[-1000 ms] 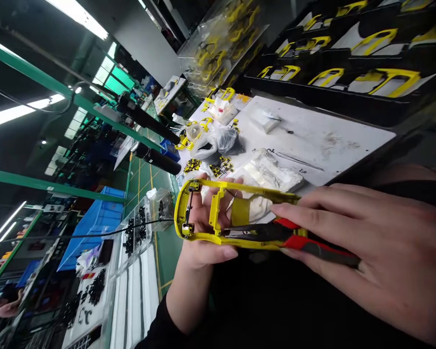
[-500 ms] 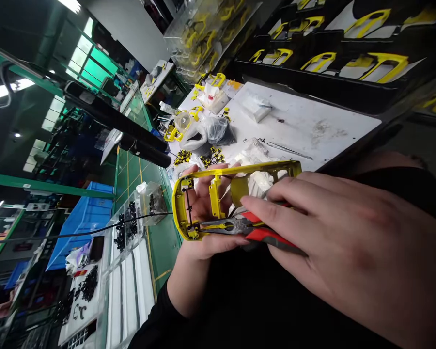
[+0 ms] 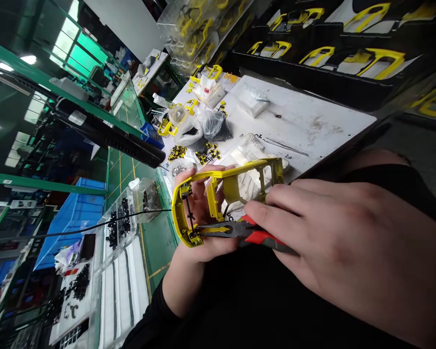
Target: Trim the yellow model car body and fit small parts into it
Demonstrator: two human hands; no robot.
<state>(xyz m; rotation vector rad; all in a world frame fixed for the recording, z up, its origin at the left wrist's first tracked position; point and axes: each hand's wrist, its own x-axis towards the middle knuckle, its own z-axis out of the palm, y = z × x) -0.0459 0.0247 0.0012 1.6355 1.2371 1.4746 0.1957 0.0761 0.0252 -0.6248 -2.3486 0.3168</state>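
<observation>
Shift over the last second: pliers (image 3: pixel 237 229) and right hand (image 3: pixel 334 228) have moved left; the yellow frame's (image 3: pixel 213 198) right end has swung toward the far side.
Left hand (image 3: pixel 209 249): wrapped around the frame's left part, thumb along the near side, fingers behind the opening.
Right hand: closed over the red-and-grey plier handles; I cannot see all the fingers.
Yellow frame: raised in front of me, near side of the desk (image 3: pixel 305 114), tilted.
Plier tips: at the near left corner, beside the lower end of a thin black rod (image 3: pixel 190 214); contact unclear.
Desk, beyond the frame: crumpled white bundle (image 3: pixel 245 151), partly hidden; tweezers (image 3: pixel 287 147) to its right.
Far right: black trays (image 3: pixel 308 83) holding more yellow frames.
</observation>
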